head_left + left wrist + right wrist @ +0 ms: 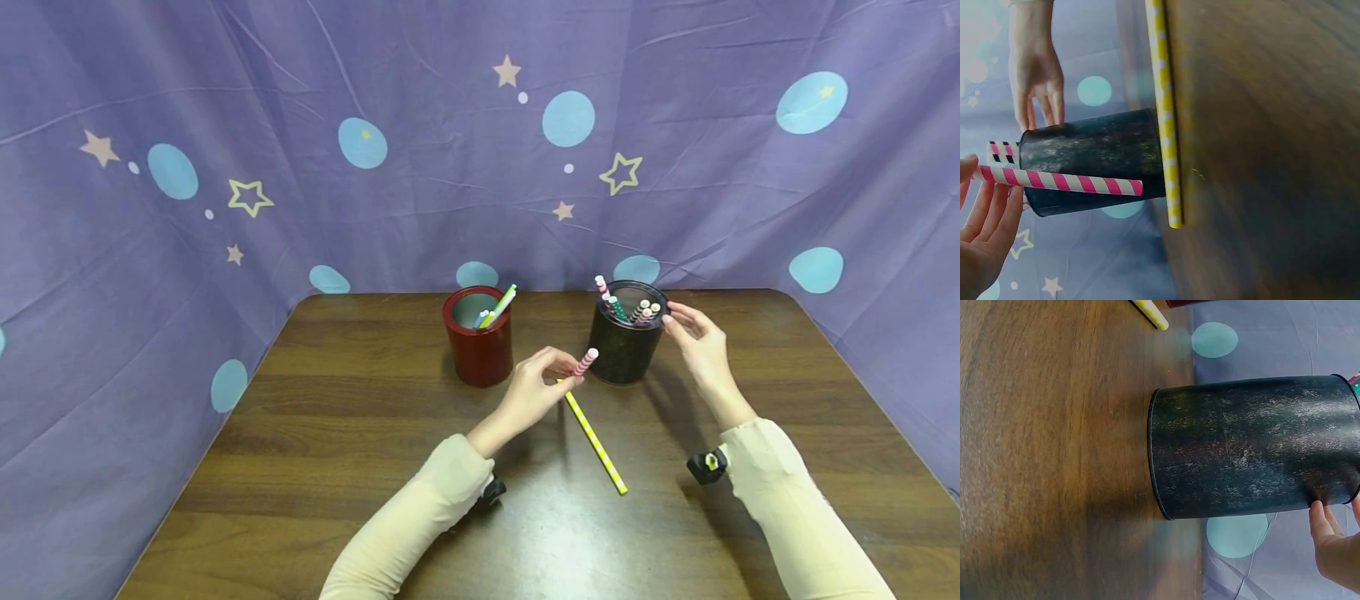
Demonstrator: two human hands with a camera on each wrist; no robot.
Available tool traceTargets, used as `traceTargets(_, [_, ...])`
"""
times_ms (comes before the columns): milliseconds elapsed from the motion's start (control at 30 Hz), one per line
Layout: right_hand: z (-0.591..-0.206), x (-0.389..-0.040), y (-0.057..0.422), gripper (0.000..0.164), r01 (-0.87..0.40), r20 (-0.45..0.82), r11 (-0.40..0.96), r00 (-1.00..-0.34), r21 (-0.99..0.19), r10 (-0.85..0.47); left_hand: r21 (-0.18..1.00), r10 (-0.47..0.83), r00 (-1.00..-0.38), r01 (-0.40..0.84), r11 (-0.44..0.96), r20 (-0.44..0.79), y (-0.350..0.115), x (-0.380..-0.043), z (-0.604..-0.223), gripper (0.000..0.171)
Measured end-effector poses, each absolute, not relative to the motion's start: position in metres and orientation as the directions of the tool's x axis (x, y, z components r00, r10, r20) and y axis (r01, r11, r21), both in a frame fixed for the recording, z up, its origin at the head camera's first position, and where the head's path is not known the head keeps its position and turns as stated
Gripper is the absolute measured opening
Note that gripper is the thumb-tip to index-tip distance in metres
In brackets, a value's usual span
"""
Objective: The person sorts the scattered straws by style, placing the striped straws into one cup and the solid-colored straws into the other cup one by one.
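My left hand (531, 392) pinches a pink-and-white striped paper straw (586, 362) near its upper end. The straw is upright but tilted in front of a black cylindrical holder (626, 354), and its lower end shows free in the left wrist view. At the holder's right side, my right hand (701, 346) touches the wall close to the rim with fairly straight fingers (1319, 519). Several patterned straws (617, 308) stand inside the holder. On the table before it lies a yellow-and-white patterned straw (596, 442).
To the left stands a dark red cylindrical holder (482, 358) with several light-coloured sticks (501, 308) in it. Everything sits on a brown wooden table (337, 417). A purple patterned curtain (450, 167) hangs behind the table and along its sides.
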State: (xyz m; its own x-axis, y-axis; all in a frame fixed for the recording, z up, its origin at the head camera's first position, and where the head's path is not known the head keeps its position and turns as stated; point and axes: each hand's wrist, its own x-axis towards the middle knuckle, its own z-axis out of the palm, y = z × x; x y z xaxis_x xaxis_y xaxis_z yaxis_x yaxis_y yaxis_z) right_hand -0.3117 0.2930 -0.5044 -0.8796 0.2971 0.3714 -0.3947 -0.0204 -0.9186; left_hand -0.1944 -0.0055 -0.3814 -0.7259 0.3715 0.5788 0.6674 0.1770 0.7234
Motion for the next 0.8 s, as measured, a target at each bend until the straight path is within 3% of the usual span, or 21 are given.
traceTargets(800, [-0.505, -0.314, 0.294, 0.037, -0.412, 0.378, -0.070, -0.882, -0.909, 0.283, 0.828, 0.167, -0.824, 0.557, 0.064, 0.541, 0.016, -0.200, -0.341, 0.017])
